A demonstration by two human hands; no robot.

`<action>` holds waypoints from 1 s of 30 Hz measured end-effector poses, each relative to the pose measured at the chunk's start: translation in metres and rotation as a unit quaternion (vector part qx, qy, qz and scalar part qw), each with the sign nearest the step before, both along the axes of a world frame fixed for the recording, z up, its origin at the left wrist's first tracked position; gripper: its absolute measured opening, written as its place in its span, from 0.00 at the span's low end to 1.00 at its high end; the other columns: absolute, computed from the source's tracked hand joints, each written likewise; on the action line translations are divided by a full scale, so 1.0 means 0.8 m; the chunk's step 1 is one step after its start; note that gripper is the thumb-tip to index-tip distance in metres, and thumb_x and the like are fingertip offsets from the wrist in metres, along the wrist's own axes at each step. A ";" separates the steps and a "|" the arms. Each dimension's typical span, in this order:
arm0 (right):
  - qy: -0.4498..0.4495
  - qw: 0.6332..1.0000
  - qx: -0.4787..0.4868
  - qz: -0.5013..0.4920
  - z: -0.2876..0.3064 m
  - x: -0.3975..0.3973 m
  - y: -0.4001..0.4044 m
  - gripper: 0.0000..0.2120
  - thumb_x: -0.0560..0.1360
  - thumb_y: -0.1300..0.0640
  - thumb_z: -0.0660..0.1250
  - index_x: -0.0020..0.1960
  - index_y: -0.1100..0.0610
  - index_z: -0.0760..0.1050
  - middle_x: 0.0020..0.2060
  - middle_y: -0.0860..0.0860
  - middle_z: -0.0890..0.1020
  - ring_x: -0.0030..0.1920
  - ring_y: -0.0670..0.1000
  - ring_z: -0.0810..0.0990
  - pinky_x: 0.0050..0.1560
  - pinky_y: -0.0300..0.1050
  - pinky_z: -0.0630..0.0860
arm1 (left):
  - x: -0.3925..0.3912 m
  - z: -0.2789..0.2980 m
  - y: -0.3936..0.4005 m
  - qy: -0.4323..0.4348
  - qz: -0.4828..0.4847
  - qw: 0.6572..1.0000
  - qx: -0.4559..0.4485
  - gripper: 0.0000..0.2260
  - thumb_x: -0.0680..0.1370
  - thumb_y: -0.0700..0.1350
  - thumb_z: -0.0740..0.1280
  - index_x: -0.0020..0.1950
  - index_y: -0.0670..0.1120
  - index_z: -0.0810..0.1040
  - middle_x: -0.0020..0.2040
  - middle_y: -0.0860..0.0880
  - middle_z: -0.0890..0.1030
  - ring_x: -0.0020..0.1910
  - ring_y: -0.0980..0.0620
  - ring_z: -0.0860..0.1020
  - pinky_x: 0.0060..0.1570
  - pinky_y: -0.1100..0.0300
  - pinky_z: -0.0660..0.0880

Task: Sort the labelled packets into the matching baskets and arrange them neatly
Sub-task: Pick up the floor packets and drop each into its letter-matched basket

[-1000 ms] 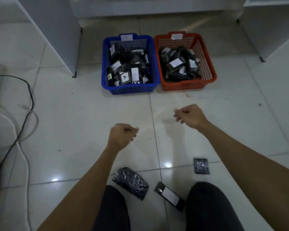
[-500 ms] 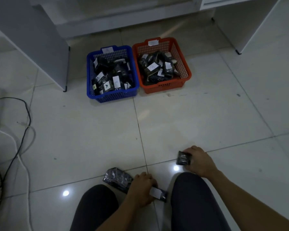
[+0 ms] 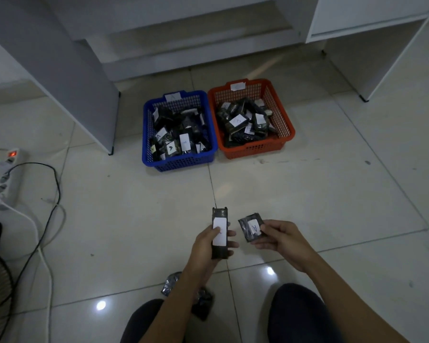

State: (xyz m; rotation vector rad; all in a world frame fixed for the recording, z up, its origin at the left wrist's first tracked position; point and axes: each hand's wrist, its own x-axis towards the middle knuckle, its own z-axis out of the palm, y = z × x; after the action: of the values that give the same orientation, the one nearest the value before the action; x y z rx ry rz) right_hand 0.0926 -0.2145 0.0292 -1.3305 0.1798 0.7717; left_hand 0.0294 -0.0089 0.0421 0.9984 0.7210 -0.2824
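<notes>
The left hand [image 3: 208,243] grips a long black packet [image 3: 219,219] upright, the thumb lying on its white label; the letter there is too blurred to read. The right hand [image 3: 280,240] pinches a smaller square black packet [image 3: 250,227] by its edge, and its label seems to show an "A". Both packets are above the tiled floor [image 3: 307,194], well apart from the blue basket [image 3: 178,164] and the orange basket [image 3: 255,149], which stand side by side, touching, full of black packets. Half a second ago both hands were down on the floor near the knees, taking these packets; now they are lifted. A third dark packet [image 3: 170,284] lies on the floor.
</notes>
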 end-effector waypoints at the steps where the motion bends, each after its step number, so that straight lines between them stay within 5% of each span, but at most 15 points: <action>1: -0.002 1.000 0.006 -0.007 0.003 0.001 0.005 0.11 0.82 0.66 0.61 0.58 0.68 0.79 0.49 0.66 0.85 0.47 0.61 0.87 0.45 0.46 0.84 | 0.003 0.002 0.002 0.006 0.017 1.000 -0.024 0.13 0.81 0.41 0.57 0.59 0.39 0.78 0.48 0.39 0.81 0.40 0.43 0.80 0.35 0.54 0.76; 8: 0.016 0.999 0.023 -0.039 0.018 0.011 0.038 0.09 0.80 0.70 0.61 0.57 0.69 0.77 0.49 0.69 0.84 0.48 0.70 0.84 0.44 0.54 0.85 | 0.003 0.020 0.025 0.008 0.062 0.997 -0.041 0.14 0.79 0.35 0.56 0.59 0.38 0.78 0.46 0.41 0.78 0.40 0.46 0.78 0.37 0.53 0.78; 12: 0.016 0.998 0.034 -0.049 0.027 0.013 0.058 0.11 0.77 0.73 0.63 0.57 0.67 0.78 0.49 0.68 0.84 0.47 0.68 0.85 0.44 0.55 0.85 | 0.000 0.018 0.039 -0.016 0.027 0.999 0.029 0.14 0.77 0.31 0.58 0.52 0.41 0.81 0.40 0.41 0.80 0.40 0.45 0.78 0.40 0.51 0.77; 18: 0.017 0.997 -0.011 -0.078 0.029 0.033 0.095 0.09 0.76 0.72 0.66 0.52 0.64 0.80 0.43 0.61 0.83 0.37 0.54 0.84 0.39 0.49 0.83 | 0.019 0.022 0.080 -0.046 0.106 0.988 0.099 0.08 0.77 0.32 0.67 0.55 0.38 0.81 0.46 0.38 0.83 0.41 0.45 0.82 0.41 0.56 0.80; 21: 0.000 0.994 -0.055 -0.098 0.035 0.070 0.125 0.07 0.75 0.71 0.69 0.51 0.64 0.79 0.44 0.62 0.85 0.37 0.55 0.85 0.41 0.50 0.83 | 0.065 0.026 0.126 -0.070 0.143 0.978 0.138 0.07 0.76 0.30 0.67 0.52 0.37 0.81 0.50 0.38 0.83 0.42 0.49 0.84 0.43 0.60 0.81; 25: -0.042 0.989 -0.104 -0.099 0.039 0.150 0.184 0.10 0.72 0.70 0.73 0.50 0.62 0.77 0.44 0.60 0.85 0.38 0.56 0.85 0.42 0.51 0.82 | 0.164 0.024 0.209 -0.075 0.183 0.961 0.195 0.12 0.76 0.27 0.65 0.58 0.35 0.78 0.57 0.38 0.80 0.55 0.41 0.81 0.53 0.54 0.81; 30: -0.103 0.976 -0.172 -0.082 0.021 0.258 0.281 0.11 0.70 0.69 0.76 0.44 0.57 0.76 0.44 0.60 0.84 0.38 0.56 0.84 0.45 0.52 0.84 | 0.288 0.008 0.293 -0.023 0.132 0.936 0.325 0.12 0.72 0.35 0.67 0.54 0.45 0.80 0.51 0.42 0.83 0.47 0.43 0.83 0.51 0.47 0.82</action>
State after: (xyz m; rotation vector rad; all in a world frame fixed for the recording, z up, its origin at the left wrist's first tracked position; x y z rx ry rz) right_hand 0.2990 0.0100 0.0463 -1.6895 0.2629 0.4705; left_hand 0.2599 0.2257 0.0488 1.5074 0.9196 0.2376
